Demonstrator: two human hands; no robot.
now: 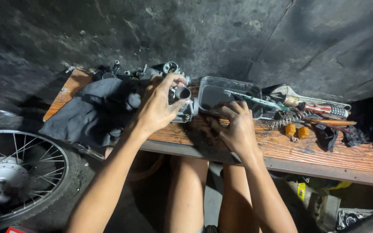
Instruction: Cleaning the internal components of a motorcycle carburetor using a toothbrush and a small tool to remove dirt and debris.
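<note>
Carburetor [181, 100] body, grey metal with a round open bore facing up toward the camera, sits on the wooden tabletop [324, 151] just left of a rectangular metal tray [208, 92]. From the head view, the left hand [158, 105] is curled over it, thumb and fingertips pinching its upper part near the bore. The right hand [236, 127] lies spread, palm down, fingers resting on the near rim of the tray and on the wood in front of it; it grips nothing.

As a judgement, the work looks partway along: the carburetor is off any machine and appears stripped of some parts, with small metal fittings [121, 71] lying loose behind a dark cloth [96, 110] at the left. Two small orange pieces [296, 130] and a coil spring [283, 118] lie apart at the right, near a red-handled screwdriver [324, 108] and a teal-handled tool [255, 100] laid across the tray. Whether the tray holds liquid or parts cannot be told. Putting the loose pieces together seems undone.

A spoked wheel [14, 172] stands on the floor at lower left.
</note>
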